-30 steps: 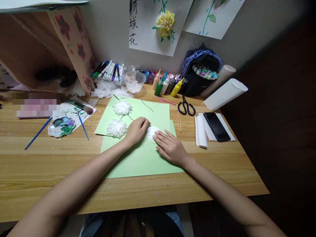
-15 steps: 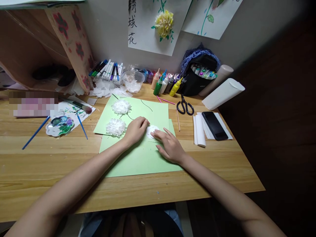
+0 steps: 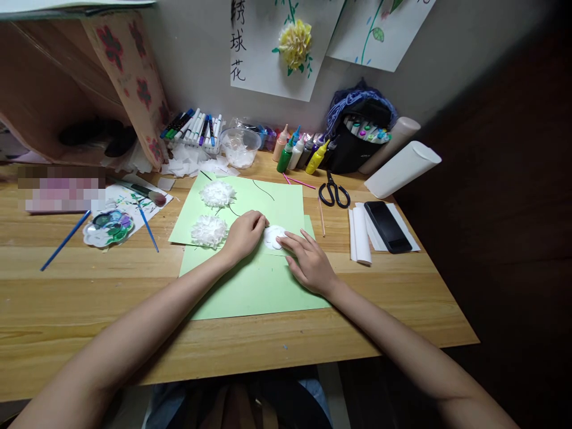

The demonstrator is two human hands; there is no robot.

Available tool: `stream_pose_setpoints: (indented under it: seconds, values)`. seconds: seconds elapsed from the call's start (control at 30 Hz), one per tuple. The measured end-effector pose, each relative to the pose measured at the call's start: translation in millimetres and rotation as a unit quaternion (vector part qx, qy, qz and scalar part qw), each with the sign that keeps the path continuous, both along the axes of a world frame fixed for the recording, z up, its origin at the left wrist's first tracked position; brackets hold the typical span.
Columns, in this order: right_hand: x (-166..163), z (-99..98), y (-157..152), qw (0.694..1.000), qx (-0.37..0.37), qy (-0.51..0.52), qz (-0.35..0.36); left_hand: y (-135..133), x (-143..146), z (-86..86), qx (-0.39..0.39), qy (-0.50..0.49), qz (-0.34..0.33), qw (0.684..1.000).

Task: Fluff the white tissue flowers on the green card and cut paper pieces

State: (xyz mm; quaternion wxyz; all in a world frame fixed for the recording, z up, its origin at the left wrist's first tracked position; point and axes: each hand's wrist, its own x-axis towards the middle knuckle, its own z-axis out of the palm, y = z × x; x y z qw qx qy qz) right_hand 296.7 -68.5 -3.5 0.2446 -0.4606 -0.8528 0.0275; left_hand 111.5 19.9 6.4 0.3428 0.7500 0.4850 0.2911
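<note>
A round white disc [image 3: 272,237] lies on light green paper [image 3: 241,292]. Fingers spread, my right hand [image 3: 313,262] reaches in from the right, its fingertips on the disc's right edge. On the other side my left hand [image 3: 245,233] rests close to the disc with its fingers curled together. Whatever those fingers may hold is hidden. Two fluffy white paper flowers, an upper flower [image 3: 217,193] and a lower flower [image 3: 210,231], sit on the paper left of my hands. A thin dark curved line [image 3: 264,189] shows above.
Black-handled scissors [image 3: 334,192] and a phone [image 3: 388,226] lie to the right. Paint bottles [image 3: 285,156], a clear tub [image 3: 241,148] and markers [image 3: 196,126] stand along the wall. A paint palette [image 3: 108,226] and brushes are at left.
My right hand has shifted slightly right, uncovering more of the white disc. My left hand stays almost where it was.
</note>
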Motion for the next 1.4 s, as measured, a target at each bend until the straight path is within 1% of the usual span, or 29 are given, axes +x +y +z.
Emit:
stream_pose_setpoints:
  seconds: [0.1, 0.2, 0.33, 0.4, 0.5, 0.57, 0.73, 0.9, 1.0, 1.17, 1.33, 1.4]
  values:
    - [2.7, 0.5, -0.7, 1.0, -0.006, 0.008, -0.018, 0.2, 0.1, -0.1, 0.001, 0.0, 0.001, 1.0]
    - [3.1, 0.4, -0.6, 0.999, -0.018, -0.016, -0.039, 0.6, 0.1, -0.6, 0.003, 0.004, 0.001, 1.0]
    - [3.3, 0.2, -1.0, 0.997, -0.002, -0.015, -0.071, 1.1, -0.2, -1.6, 0.006, 0.007, 0.003, 1.0]
    - [4.1, 1.1, -1.1, 0.998, -0.004, -0.011, -0.057, 1.3, -0.3, -2.0, 0.009, 0.011, 0.002, 1.0]
    - [5.0, 3.4, -0.6, 0.999, -0.03, -0.039, 0.002, 1.3, -0.4, -2.1, 0.012, 0.016, 0.0, 1.0]
    - [5.5, 4.4, 0.1, 0.998, -0.038, -0.053, 0.023, 1.0, -0.6, -2.0, 0.013, 0.015, -0.001, 1.0]
    - [8.5, 4.2, 1.4, 1.0, -0.003, -0.018, 0.024, 1.0, -0.4, -2.1, 0.01, 0.017, -0.005, 1.0]
    - [13.7, 3.6, 0.4, 1.0, 0.018, 0.007, 0.022, 1.0, 0.0, -2.8, 0.018, 0.018, -0.007, 1.0]
    - [15.7, 4.2, 0.7, 0.999, 0.026, 0.021, 0.015, -1.1, -1.0, -2.1, 0.016, 0.014, -0.019, 1.0]
    - [16.6, 5.2, 4.2, 1.0, -0.013, -0.01, 0.009, -5.5, -2.1, -1.7, 0.027, 0.013, -0.039, 0.999]
    - [19.3, 5.0, 5.1, 0.999, 0.031, -0.008, 0.016, -7.2, -1.0, -3.0, 0.041, 0.031, -0.045, 0.998]
    - [20.0, 5.0, 4.7, 0.999, 0.032, -0.011, 0.031, -7.1, -0.9, -3.6, 0.041, 0.035, -0.048, 0.997]
